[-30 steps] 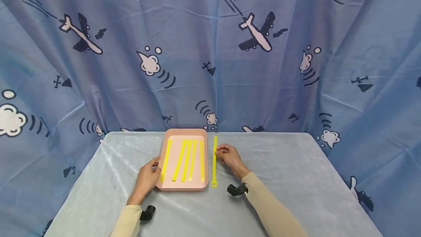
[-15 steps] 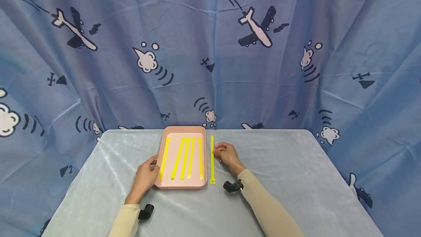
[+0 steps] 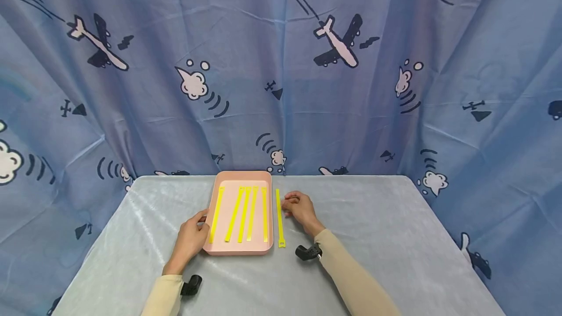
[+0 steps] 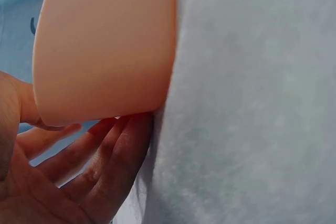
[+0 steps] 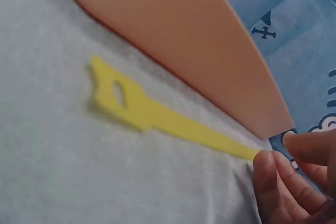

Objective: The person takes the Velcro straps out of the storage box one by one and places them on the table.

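Observation:
A pink rectangular tray stands on the table, with several yellow hook-and-loop cable ties lying lengthwise in it. My left hand grips the tray's left side; in the left wrist view its thumb is at the rim and the fingers reach against the outer wall, tips partly hidden. Another yellow cable tie lies just right of the tray, slotted head toward me. Close beside it is my right hand, fingers loosely bent. In the right wrist view a gap separates thumb and index finger, and the thumb hides the tie's far end.
A pale grey cloth covers the table. Behind its far edge hangs a blue curtain printed with planes and clouds. Each wrist wears a black camera mount.
The single cable tie has shifted nearer the tray, its far end now tilted left. My right fingers, touching it before, now show a small gap from it. The left hand stays on the tray.

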`<state>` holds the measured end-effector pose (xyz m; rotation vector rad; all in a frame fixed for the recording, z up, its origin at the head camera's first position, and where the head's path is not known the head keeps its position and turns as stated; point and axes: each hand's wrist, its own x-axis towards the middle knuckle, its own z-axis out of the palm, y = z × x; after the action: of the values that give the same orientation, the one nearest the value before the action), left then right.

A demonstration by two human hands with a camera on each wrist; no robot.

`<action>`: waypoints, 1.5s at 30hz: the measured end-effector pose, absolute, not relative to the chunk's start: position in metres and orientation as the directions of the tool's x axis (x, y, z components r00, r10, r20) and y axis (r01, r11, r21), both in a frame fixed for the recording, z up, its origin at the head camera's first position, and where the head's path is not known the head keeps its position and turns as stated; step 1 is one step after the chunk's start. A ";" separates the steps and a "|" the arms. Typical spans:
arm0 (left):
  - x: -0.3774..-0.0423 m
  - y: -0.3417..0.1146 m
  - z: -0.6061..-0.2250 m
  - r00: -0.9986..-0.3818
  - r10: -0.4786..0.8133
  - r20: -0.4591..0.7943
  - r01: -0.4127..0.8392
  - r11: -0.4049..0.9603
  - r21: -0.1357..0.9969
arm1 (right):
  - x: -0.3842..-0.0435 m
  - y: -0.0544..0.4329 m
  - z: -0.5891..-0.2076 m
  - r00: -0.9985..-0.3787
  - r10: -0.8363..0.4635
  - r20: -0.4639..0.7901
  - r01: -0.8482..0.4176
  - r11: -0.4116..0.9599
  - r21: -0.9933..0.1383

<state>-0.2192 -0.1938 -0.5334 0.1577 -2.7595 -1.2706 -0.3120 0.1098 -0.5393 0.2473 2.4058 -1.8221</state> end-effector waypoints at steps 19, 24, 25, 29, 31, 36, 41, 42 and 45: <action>-0.218 -0.195 -0.535 -0.990 -0.138 0.033 -0.064 0.641 0.765 | -0.294 0.092 -0.516 -0.991 0.001 -0.132 0.130 0.184 -0.974; -0.218 -0.196 -0.535 -0.988 -0.147 0.037 -0.066 0.637 0.768 | -0.293 0.089 -0.512 -0.997 0.000 -0.082 0.081 0.201 -0.976; -0.218 -0.196 -0.535 -0.988 -0.147 0.038 -0.066 0.638 0.767 | -0.293 0.088 -0.510 -0.997 0.002 -0.075 0.074 0.202 -0.977; -0.219 -0.195 -0.535 -0.988 -0.148 0.040 -0.065 0.642 0.764 | -0.294 0.086 -0.501 -0.998 0.013 -0.060 0.061 0.206 -0.977; -0.219 -0.195 -0.536 -0.988 -0.151 0.039 -0.068 0.641 0.764 | -0.294 0.084 -0.496 -0.999 0.007 -0.049 0.050 0.209 -0.977; -0.219 -0.194 -0.536 -0.987 -0.159 0.035 -0.076 0.639 0.766 | -0.291 0.078 -0.485 -0.999 -0.045 -0.019 0.009 0.202 -0.979; -0.220 -0.193 -0.535 -0.987 -0.155 0.051 -0.060 0.634 0.771 | -0.290 0.072 -0.474 -0.994 -0.107 -0.002 -0.016 0.168 -0.986; -0.220 -0.193 -0.535 -0.987 -0.154 0.051 -0.059 0.633 0.772 | -0.289 0.070 -0.472 -0.993 -0.118 -0.003 -0.017 0.165 -0.986; -0.220 -0.193 -0.536 -0.987 -0.153 0.049 -0.060 0.636 0.770 | -0.288 0.066 -0.468 -0.989 -0.148 0.006 -0.031 0.163 -0.986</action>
<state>-0.2197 -0.1929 -0.5356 0.1792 -2.7408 -1.2837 -0.2881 0.0663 -0.4676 -0.1797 2.3243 -1.9670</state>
